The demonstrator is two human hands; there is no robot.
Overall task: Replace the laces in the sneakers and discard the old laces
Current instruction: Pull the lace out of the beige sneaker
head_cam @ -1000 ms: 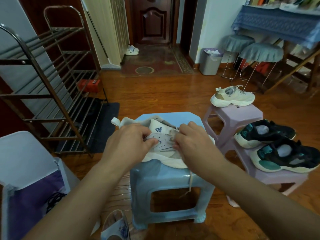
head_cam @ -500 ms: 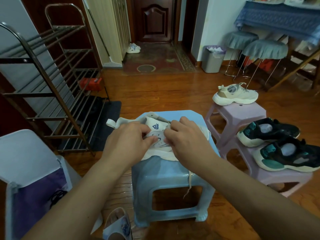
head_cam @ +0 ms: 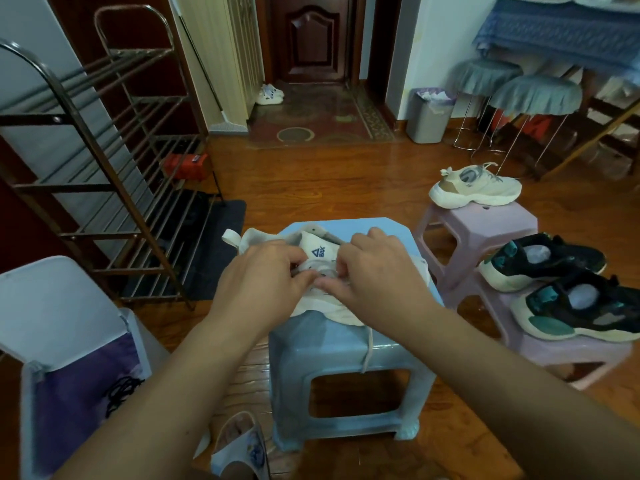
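A white sneaker with a blue logo on its tongue lies on the light blue stool. My left hand and my right hand meet over its lacing area, fingertips pinching the cream lace between them. One loose end of that lace hangs down the stool's front. Its matching cream sneaker sits on a lilac stool. Two black and teal sneakers without laces rest on the nearer lilac stool. A black lace lies in the open white bin at the left.
A metal shoe rack stands at the left with an orange box on a low shelf. A grey waste bin and two round covered stools are at the back right. A slipper shows at the bottom edge.
Both hands have drawn closer together over the sneaker's tongue, the right hand shifting left. The view has tilted slightly.
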